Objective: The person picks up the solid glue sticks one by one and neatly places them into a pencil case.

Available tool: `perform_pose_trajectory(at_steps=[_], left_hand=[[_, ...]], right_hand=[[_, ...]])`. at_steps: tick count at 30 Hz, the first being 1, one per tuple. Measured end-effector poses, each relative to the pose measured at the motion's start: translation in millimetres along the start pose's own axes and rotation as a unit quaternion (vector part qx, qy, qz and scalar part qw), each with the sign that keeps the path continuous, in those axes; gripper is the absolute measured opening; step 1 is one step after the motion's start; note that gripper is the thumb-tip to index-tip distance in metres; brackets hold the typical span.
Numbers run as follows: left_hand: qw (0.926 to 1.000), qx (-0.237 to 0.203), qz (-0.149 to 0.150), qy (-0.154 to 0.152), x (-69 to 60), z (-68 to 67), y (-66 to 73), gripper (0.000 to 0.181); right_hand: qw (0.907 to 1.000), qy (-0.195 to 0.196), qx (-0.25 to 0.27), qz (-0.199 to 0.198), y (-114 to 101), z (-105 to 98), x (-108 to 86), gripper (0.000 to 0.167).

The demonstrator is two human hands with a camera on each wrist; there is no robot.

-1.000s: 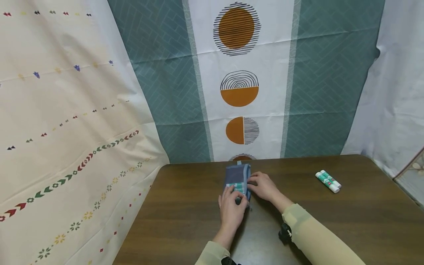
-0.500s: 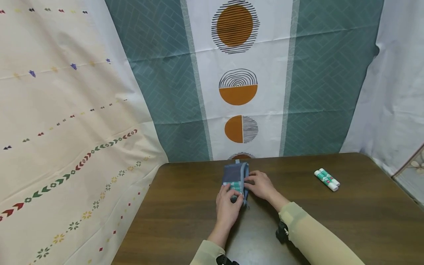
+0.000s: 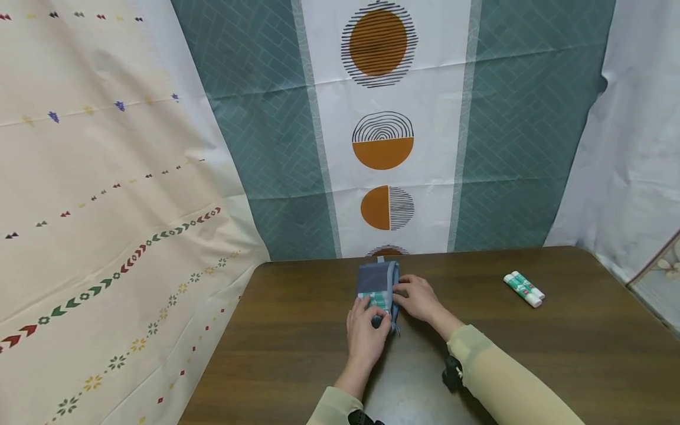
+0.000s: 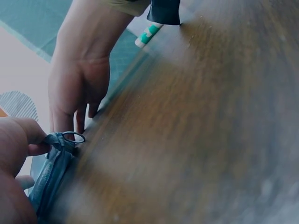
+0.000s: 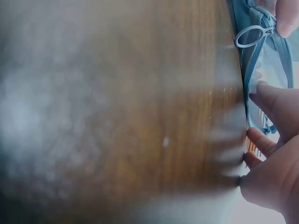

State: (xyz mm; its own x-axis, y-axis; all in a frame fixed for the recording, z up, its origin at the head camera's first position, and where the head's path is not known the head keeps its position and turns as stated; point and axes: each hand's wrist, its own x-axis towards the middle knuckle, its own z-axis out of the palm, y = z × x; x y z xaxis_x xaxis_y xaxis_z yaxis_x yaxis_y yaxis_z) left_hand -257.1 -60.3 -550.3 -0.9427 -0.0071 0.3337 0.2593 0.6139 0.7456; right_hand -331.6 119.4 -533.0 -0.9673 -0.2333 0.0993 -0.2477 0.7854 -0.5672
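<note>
A blue-grey zip pouch with a see-through side lies near the back edge of the table. Green-and-white sticks, apparently glue sticks, show through it. My left hand pinches the pouch's near end beside the zip's ring pull. Along the pouch's right side, the zip stands unzipped. There my right hand has its thumb at the opening, touching something whitish, with the other fingers spread apart below. What the thumb touches is mostly hidden. In the left wrist view, the pouch hangs from the left fingertips.
Two more glue sticks lie side by side at the right of the brown wooden table. A patterned cloth hangs directly behind the table's back edge. A cream cloth hangs along the left side.
</note>
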Motion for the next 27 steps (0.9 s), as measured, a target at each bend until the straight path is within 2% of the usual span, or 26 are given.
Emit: perform_pose_trajectory(at_steps=[7, 12, 20, 27], left_hand=[[1.0, 0.002, 0.004, 0.005, -0.6, -0.7, -0.1, 0.019], [1.0, 0.001, 0.007, 0.007, -1.3, -0.7, -0.5, 0.019], [0.9999, -0.002, 0.008, 0.013, -3.2, 0.3, -0.8, 0.02], [0.9997, -0.003, 0.012, 0.022, -2.7, 2.3, -1.6, 0.021]], right_hand=[[0.9994, 0.0, 0.023, -0.025, 4, -3, -1.8, 0.037], [0.9989, -0.006, 0.036, -0.029, 9, -7, -4.8, 0.037], [0.9968, -0.013, -0.023, -0.076, 17, -17, -23.3, 0.039], [0.9981, -0.009, 0.017, -0.059, 32, -32, -37.1, 0.051]])
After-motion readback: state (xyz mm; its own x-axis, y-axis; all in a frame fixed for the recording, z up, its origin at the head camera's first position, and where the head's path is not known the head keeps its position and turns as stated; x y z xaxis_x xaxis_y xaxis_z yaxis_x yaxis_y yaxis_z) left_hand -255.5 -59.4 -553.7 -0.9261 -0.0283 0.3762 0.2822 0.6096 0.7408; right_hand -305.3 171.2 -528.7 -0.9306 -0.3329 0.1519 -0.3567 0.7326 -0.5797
